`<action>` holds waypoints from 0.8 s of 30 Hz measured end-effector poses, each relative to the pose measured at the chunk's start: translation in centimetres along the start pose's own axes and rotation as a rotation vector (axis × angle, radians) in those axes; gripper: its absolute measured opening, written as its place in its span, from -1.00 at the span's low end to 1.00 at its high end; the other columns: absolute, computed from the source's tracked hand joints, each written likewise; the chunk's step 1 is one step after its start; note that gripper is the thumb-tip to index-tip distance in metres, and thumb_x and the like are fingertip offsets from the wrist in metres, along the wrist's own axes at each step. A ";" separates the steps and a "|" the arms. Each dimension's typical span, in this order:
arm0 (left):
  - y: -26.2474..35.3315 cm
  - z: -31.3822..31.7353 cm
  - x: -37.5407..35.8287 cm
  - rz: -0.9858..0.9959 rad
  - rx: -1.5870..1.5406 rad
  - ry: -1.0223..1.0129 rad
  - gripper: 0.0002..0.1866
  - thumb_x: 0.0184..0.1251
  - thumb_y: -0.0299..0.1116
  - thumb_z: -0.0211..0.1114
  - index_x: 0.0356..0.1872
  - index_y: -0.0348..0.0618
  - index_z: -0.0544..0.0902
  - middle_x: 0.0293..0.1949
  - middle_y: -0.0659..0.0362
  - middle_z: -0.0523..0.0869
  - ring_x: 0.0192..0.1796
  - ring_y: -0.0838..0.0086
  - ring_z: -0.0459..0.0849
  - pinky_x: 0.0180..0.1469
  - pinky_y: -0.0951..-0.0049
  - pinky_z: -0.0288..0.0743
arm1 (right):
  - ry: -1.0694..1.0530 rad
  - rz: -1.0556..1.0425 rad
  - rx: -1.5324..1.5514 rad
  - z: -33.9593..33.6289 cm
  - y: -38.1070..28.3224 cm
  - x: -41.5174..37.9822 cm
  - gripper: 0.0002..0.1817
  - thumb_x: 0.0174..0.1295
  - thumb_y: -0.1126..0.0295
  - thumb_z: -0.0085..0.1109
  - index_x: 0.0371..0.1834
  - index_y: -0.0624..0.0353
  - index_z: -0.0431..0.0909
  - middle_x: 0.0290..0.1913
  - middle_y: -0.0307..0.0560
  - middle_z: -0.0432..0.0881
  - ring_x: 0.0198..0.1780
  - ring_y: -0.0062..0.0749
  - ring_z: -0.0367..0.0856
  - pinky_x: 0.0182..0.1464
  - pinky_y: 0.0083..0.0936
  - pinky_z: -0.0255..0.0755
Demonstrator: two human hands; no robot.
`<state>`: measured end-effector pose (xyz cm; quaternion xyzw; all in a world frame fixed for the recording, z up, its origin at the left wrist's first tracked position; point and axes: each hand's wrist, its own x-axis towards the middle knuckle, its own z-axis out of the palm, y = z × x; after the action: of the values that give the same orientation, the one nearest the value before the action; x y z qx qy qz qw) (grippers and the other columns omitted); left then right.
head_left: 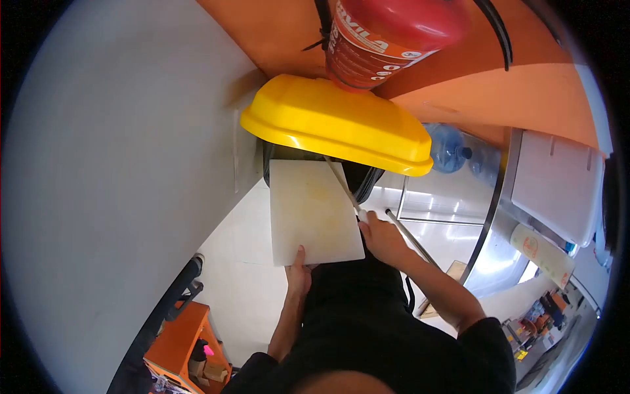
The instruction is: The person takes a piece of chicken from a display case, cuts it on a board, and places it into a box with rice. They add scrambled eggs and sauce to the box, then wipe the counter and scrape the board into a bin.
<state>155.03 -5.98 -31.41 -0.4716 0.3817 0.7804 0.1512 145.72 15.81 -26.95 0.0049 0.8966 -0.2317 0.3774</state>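
Observation:
A white cutting board (pixel 312 213) with faint yellowish stains is held over a dark-lined bin (pixel 367 180). My left hand (pixel 299 277) grips the board's near edge, thumb on top. In my right hand (pixel 382 238) is a knife (pixel 344 186) by its white handle, its blade pointing away along the board's right side. The blade's far end reaches the bin's opening, under the raised yellow lid (pixel 338 125).
A red fire extinguisher (pixel 394 39) hangs above the lid. Blue water jugs (pixel 447 148) stand at the right, near a steel counter (pixel 489 256) with a white container (pixel 558 187). A grey wall (pixel 131 157) fills the left; an orange shelf (pixel 180 338) is lower left.

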 end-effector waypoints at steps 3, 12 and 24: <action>0.9 -0.9 1.4 0.000 0.003 -0.012 -0.55 0.41 -0.33 0.16 0.25 -0.18 0.33 0.11 0.02 0.53 0.05 0.21 0.63 -0.05 0.16 0.64 | 0.034 -0.267 -0.118 2.6 0.5 -1.6 -0.56 0.41 0.15 -0.10 0.16 0.27 0.26 -0.29 0.27 0.58 -0.36 0.13 0.66 -0.40 -0.07 0.57; 5.6 -4.2 0.5 -0.059 0.227 -0.123 -0.51 0.31 -0.27 0.17 0.21 -0.26 0.40 0.11 0.02 0.55 0.15 0.17 0.55 0.11 0.04 0.49 | 0.103 0.141 -0.095 9.1 9.3 9.0 -0.62 0.43 0.12 -0.19 0.03 0.23 0.29 -0.23 0.28 0.61 -0.27 0.18 0.67 -0.27 -0.03 0.58; 4.9 -5.8 -2.3 0.130 0.388 -0.161 -0.56 0.34 -0.28 0.15 0.18 -0.28 0.42 0.10 0.01 0.58 0.16 0.18 0.58 0.15 0.11 0.56 | 0.415 0.248 0.162 21.4 9.3 -2.2 -0.55 0.39 0.07 -0.10 0.15 0.19 0.39 -0.18 0.12 0.61 -0.24 0.00 0.69 -0.29 -0.13 0.60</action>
<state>156.91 -13.18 -28.73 -0.3441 0.5410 0.7357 0.2185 163.43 15.56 -42.28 0.1924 0.9259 -0.2488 0.2092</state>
